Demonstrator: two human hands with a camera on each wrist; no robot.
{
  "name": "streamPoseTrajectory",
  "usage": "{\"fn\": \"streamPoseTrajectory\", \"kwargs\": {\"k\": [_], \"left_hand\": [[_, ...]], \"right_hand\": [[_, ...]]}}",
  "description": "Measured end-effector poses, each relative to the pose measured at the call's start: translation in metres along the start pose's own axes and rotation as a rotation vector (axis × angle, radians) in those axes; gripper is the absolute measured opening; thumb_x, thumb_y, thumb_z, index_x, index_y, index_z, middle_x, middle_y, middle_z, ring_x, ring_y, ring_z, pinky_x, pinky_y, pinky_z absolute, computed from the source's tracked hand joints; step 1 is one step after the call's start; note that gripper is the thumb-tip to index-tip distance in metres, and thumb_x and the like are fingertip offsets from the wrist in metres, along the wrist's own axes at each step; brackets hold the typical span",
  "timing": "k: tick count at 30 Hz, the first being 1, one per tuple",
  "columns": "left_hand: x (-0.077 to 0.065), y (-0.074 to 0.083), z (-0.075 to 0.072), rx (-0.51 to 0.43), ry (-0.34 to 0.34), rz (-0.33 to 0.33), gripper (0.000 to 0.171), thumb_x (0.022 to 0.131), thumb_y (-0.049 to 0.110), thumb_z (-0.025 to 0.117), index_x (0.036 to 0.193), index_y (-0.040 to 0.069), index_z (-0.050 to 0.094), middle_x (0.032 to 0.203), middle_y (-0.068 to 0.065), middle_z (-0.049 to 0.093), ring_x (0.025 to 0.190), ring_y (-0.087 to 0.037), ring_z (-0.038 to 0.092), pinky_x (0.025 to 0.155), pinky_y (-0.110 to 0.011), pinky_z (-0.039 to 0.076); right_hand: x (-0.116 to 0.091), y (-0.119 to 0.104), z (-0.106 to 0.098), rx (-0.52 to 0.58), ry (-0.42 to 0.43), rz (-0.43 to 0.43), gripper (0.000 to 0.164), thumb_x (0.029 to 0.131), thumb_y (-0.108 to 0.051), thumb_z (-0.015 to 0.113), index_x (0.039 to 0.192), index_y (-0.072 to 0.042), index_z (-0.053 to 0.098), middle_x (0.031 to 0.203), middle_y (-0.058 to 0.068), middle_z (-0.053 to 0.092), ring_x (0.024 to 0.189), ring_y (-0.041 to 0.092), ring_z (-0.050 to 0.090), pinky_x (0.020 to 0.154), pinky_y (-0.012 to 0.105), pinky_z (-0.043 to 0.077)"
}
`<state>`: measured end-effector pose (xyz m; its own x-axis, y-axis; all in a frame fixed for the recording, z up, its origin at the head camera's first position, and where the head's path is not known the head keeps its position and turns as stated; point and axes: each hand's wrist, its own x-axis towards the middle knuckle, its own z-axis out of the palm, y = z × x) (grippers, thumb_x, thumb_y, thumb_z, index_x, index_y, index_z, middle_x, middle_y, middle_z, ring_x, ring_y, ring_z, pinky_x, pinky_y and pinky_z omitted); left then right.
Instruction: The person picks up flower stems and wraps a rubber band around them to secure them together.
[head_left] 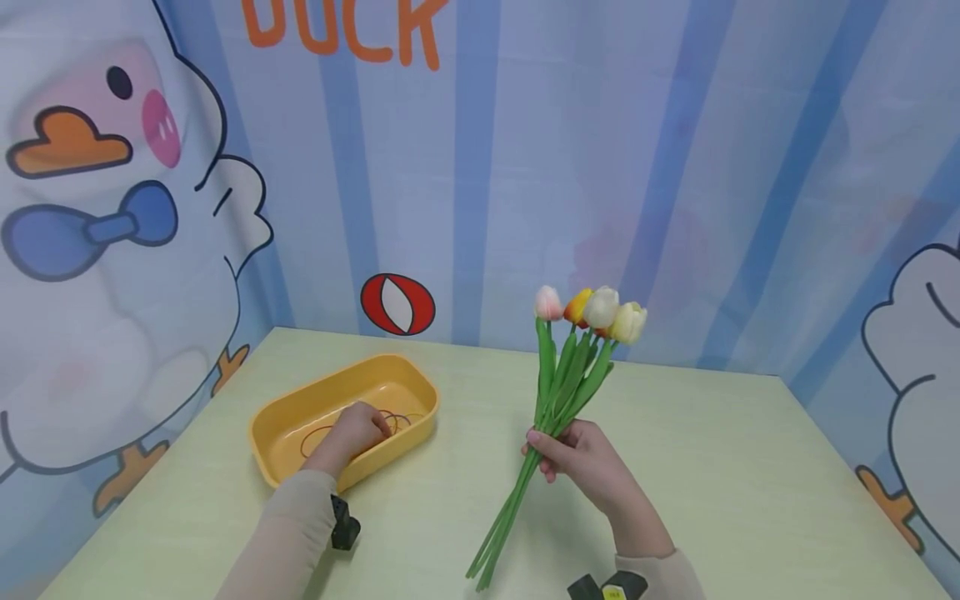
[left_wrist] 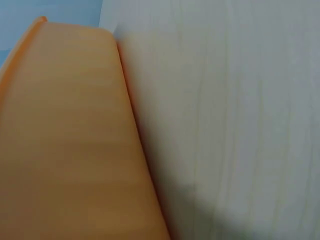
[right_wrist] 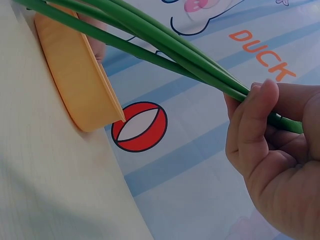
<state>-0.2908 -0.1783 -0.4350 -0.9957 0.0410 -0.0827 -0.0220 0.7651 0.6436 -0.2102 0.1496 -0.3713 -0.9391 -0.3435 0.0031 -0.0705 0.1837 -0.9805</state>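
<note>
My right hand (head_left: 588, 467) grips a bunch of artificial tulips (head_left: 566, 387) by the green stems, thumb across the front. Pink, white, pale yellow and orange-red blooms lean up and to the right, while the stem ends point down toward me. In the right wrist view the fingers (right_wrist: 250, 135) curl round the stems (right_wrist: 165, 50). My left hand (head_left: 356, 433) reaches down into a yellow plastic tray (head_left: 292, 396), among several thin coloured rubber bands (head_left: 397, 419). Its fingertips are hidden, and I cannot tell whether they pinch a band. Only the tray's outer wall (left_wrist: 75, 135) shows in the left wrist view.
The pale yellow table (head_left: 697, 467) reaches back to a blue striped curtain (head_left: 517, 167) printed with ducks and a red and white ball. The tray stands on the left of the table. A small black device (head_left: 345, 523) is strapped at the left wrist.
</note>
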Motion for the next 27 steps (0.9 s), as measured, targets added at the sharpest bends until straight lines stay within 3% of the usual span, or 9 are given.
{"fn": "streamPoseTrajectory", "kwargs": {"k": [9,18,27], "left_hand": [[-0.0033,0.0004,0.0001,0.052,-0.014,0.103,0.007,0.081,-0.001,0.061,0.077,-0.003,0.067,0.075,-0.007,0.063,0.07,-0.019,0.055,0.066,-0.03,0.047],[-0.0053,0.0047,-0.004,0.014,-0.04,0.013,0.011,0.089,0.007,0.058,0.082,-0.001,0.062,0.08,-0.007,0.057,0.074,-0.02,0.053,0.067,-0.029,0.042],[-0.0059,0.005,-0.0038,-0.067,0.004,0.014,0.008,0.087,0.002,0.054,0.084,-0.001,0.061,0.082,-0.008,0.055,0.076,-0.021,0.052,0.066,-0.028,0.04]], "right_hand": [[-0.0002,0.0006,-0.0004,0.013,-0.006,-0.004,0.037,0.096,-0.024,0.061,0.105,0.012,0.061,0.084,0.004,0.068,0.061,0.008,0.053,0.061,0.022,0.049],[0.0,-0.0007,-0.0008,0.002,-0.002,-0.009,0.038,0.096,-0.024,0.061,0.105,0.013,0.06,0.083,0.002,0.068,0.061,0.008,0.053,0.061,0.022,0.049],[0.0005,-0.0003,-0.001,0.004,0.003,-0.019,0.034,0.096,-0.024,0.06,0.102,0.009,0.062,0.081,0.002,0.067,0.06,0.008,0.052,0.061,0.022,0.049]]}}
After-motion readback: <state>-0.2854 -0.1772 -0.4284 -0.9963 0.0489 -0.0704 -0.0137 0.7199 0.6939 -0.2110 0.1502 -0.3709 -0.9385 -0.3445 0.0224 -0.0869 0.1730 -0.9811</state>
